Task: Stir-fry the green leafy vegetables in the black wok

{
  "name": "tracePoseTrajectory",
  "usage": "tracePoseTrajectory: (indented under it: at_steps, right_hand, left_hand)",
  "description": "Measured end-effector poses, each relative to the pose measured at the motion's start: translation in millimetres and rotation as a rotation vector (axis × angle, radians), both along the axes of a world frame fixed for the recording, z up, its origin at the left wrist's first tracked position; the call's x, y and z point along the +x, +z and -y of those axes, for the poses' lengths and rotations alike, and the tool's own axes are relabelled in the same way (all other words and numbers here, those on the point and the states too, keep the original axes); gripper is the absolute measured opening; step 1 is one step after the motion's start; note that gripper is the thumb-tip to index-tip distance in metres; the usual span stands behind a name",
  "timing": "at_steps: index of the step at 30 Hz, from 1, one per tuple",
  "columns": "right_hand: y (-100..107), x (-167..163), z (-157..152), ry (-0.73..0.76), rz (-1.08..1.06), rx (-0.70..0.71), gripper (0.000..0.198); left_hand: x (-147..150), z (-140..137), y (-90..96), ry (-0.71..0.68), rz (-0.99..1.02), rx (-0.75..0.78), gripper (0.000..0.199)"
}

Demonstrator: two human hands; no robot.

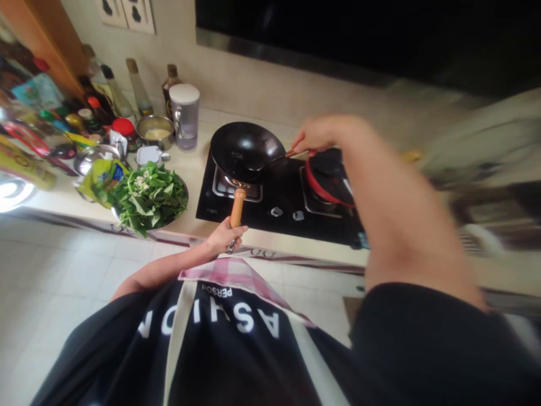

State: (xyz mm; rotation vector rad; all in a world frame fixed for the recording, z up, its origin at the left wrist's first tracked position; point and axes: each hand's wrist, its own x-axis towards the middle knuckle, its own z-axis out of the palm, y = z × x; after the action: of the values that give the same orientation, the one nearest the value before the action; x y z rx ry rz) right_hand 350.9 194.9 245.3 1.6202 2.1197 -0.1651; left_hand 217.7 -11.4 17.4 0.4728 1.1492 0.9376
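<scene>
A black wok (236,141) is over the left burner of the gas stove, tipped a little so its dark inside faces me. My left hand (228,234) is closed round the end of its wooden handle (238,207). Above the stove my right hand (319,135) grips a spatula (270,162) by its wooden handle, and the spatula's dark head rests low inside the wok. The wok's inside looks dark and shiny, with no food that I can make out. Just left of the stove stands a bowl heaped with leafy greens (154,197), chopped pale bits on top.
A red pan (315,180) with a dark lid sits on the right burner, partly behind my right arm. Along the back left are a lidded water pitcher (186,118), a small metal pot (155,131), a red-lidded jar (123,129) and several bottles. A dark range hood (338,39) hangs overhead.
</scene>
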Motion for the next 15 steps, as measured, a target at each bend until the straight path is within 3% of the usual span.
tracePoseTrajectory:
  at_steps: [4, 10, 12, 15]
  right_hand:
    - [-7, 6, 1, 0.009, -0.067, 0.055, 0.034]
    - [23, 27, 1, -0.012, -0.045, -0.131, 0.031]
    - [18, 22, 5, 0.001, -0.106, -0.154, 0.032]
    - [-9, 6, 8, 0.013, -0.237, -0.086, 0.032]
  left_hand:
    - [-1, 0, 3.4, -0.006, 0.007, 0.012, 0.049]
    - [-1, 1, 5.6, -0.008, -0.013, 0.013, 0.048]
    - [-1, 1, 4.3, -0.01, -0.009, 0.023, 0.051]
    - [-1, 1, 2.6, -0.009, 0.006, 0.041, 0.054]
